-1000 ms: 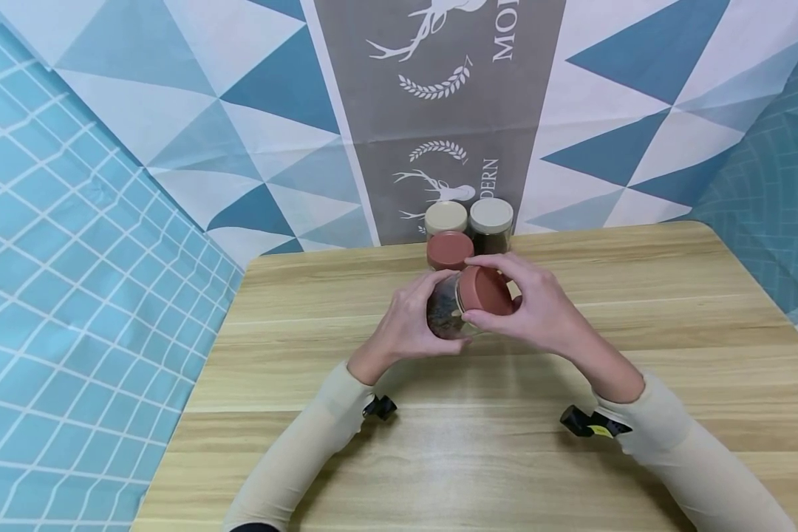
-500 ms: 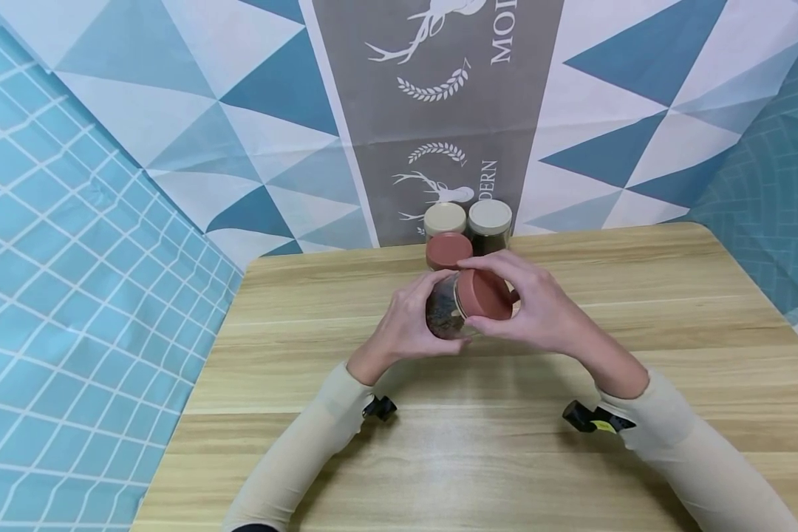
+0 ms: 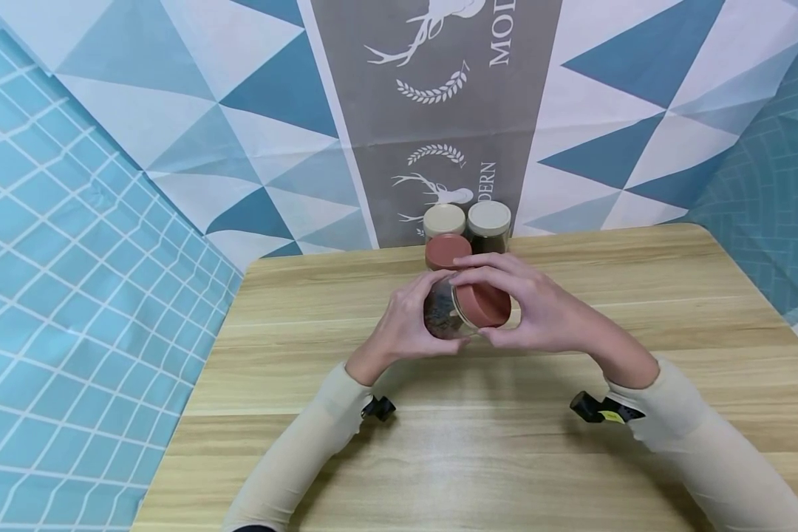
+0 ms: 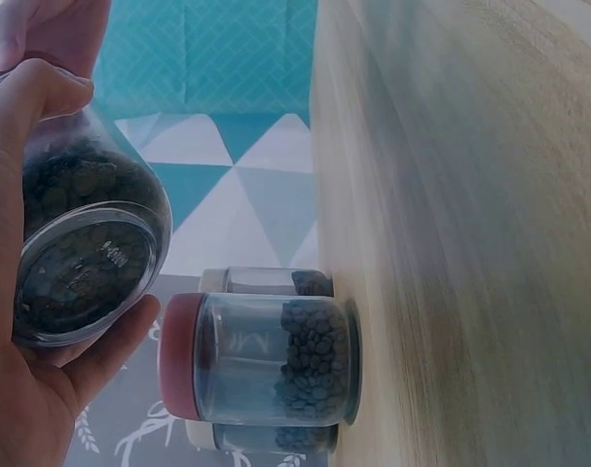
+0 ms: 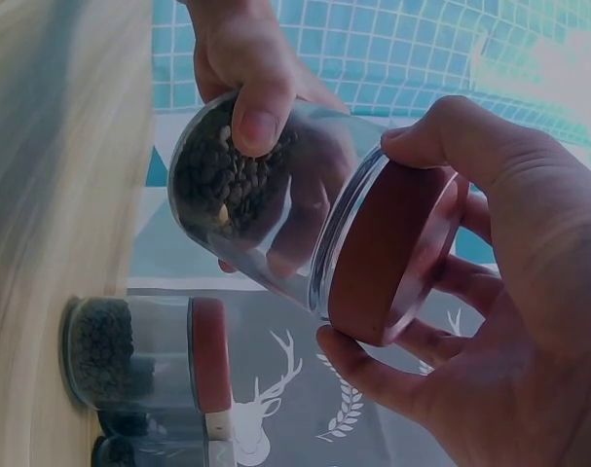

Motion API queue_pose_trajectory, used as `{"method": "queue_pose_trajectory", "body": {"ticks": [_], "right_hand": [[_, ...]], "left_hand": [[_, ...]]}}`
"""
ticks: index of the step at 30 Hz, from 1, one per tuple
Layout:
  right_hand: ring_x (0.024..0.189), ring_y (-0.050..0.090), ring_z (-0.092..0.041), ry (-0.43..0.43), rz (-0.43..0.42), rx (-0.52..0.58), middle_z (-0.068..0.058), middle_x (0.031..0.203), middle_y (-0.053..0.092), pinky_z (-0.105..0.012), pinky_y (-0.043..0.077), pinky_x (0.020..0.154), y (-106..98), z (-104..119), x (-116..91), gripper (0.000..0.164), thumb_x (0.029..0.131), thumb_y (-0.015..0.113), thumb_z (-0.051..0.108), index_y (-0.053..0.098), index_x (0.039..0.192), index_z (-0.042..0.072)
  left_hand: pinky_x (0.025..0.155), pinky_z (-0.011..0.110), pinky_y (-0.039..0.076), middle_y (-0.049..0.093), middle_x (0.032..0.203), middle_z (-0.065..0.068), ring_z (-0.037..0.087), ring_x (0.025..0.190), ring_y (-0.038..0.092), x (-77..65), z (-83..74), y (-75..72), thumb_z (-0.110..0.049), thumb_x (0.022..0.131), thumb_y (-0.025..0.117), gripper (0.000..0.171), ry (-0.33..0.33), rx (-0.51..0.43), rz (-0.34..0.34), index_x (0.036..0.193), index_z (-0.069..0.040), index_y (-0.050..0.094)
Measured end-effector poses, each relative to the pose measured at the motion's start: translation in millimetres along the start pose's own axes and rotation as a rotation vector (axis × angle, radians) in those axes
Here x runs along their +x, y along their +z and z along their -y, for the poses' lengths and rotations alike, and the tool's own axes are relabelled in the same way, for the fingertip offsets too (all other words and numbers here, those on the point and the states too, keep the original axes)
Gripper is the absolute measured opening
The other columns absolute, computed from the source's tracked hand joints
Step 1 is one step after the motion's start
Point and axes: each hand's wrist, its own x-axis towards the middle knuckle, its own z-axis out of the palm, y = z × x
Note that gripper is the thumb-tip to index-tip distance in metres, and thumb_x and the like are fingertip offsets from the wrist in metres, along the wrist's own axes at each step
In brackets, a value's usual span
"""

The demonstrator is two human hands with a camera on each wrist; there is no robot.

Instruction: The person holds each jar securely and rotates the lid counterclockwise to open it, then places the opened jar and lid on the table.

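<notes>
Above the table a clear jar (image 5: 305,161), partly filled with dark bean-like pieces, is held tilted on its side. My left hand (image 3: 406,318) grips its body, thumb on one side and fingers on the other. A reddish-brown lid (image 5: 392,253) sits on the jar's mouth, facing right. Around the lid's edge my right hand (image 3: 545,307) holds with thumb and fingertips. In the left wrist view the jar's round base (image 4: 86,277) faces the camera, while the lid is hidden behind the left hand.
Behind the held jar stand a red-lidded jar (image 3: 447,251), a cream-lidded jar (image 3: 444,220) and a white-lidded jar (image 3: 489,216), close together at the back edge of the wooden table (image 3: 292,325). A patterned cloth backdrop (image 3: 273,118) rises behind them.
My right hand has turned around the lid: its thumb shifted to the lower edge and its fingers over the top. The right forearm moved slightly outward. My left hand and the jar stayed nearly still.
</notes>
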Motion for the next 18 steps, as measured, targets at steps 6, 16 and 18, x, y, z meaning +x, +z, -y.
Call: {"method": "queue_pose_trajectory", "body": {"ticks": [6, 16, 18], "right_hand": [[0.151, 0.058, -0.038, -0.01, 0.007, -0.004, -0.014, 0.163, 0.062, -0.057, 0.06, 0.108, -1.5, -3.0, -0.3, 0.069, 0.082, 0.091, 0.009, 0.07, 0.147, 0.02], [0.15, 0.06, -0.034, 0.006, 0.014, 0.008, -0.01, 0.164, 0.061, -0.042, 0.062, 0.107, -8.2, -4.6, -3.7, 0.073, 0.081, 0.094, 0.005, 0.069, 0.148, 0.021], [0.149, 0.059, -0.033, 0.028, 0.015, 0.01, -0.009, 0.164, 0.06, -0.038, 0.062, 0.106, -10.7, -5.5, -5.5, 0.074, 0.081, 0.094, 0.004, 0.069, 0.148, 0.021]], "left_hand": [[0.102, 0.044, 0.068, 0.075, 0.139, 0.017, 0.03, 0.121, 0.078, -0.7, 1.1, 0.2, -0.033, 0.069, 0.102, 0.099, 0.013, 0.004, -0.007, 0.152, 0.0, 0.057], [0.102, 0.043, 0.068, 0.075, 0.14, 0.017, 0.029, 0.121, 0.078, -0.9, 2.9, -0.2, -0.034, 0.069, 0.101, 0.1, 0.008, 0.019, -0.01, 0.153, -0.001, 0.057], [0.103, 0.043, 0.067, 0.075, 0.139, 0.017, 0.03, 0.121, 0.077, -1.1, 2.9, -0.9, -0.034, 0.069, 0.101, 0.1, 0.004, 0.013, -0.014, 0.153, -0.001, 0.057]]}}
